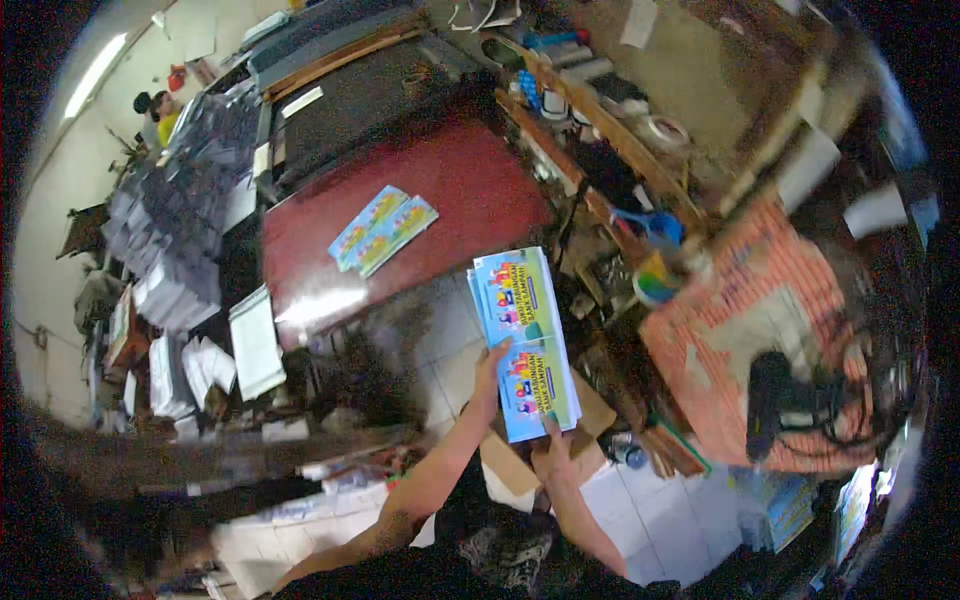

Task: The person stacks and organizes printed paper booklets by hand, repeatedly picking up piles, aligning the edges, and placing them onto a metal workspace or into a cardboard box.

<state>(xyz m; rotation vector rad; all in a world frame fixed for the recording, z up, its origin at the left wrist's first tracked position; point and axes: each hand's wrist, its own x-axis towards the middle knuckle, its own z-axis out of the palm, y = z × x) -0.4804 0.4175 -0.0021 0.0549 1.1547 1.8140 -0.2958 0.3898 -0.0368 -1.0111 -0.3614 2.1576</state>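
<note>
Between my two hands is a stack of printed booklet covers (522, 340), light blue with yellow and colourful cartoon figures, its sheets slightly fanned at the edges. My left hand (490, 372) grips the stack's left side, the fingers partly hidden beneath it. At the lower right corner, my right hand (553, 450) pinches the stack with the thumb on top. Ahead and to the left, more blue printed sheets (383, 232) lie in two overlapping strips on a dark red tabletop (470, 185). Below the held stack, an open cardboard box (510, 467) shows on the floor.
Tall piles of paper (180, 220) stand at the left. A wooden shelf (600, 150) with tools and containers runs along the right of the table. Farther right, a black device (768, 405) rests on an orange-patterned surface (710, 330). A person in yellow (165, 115) is far back left.
</note>
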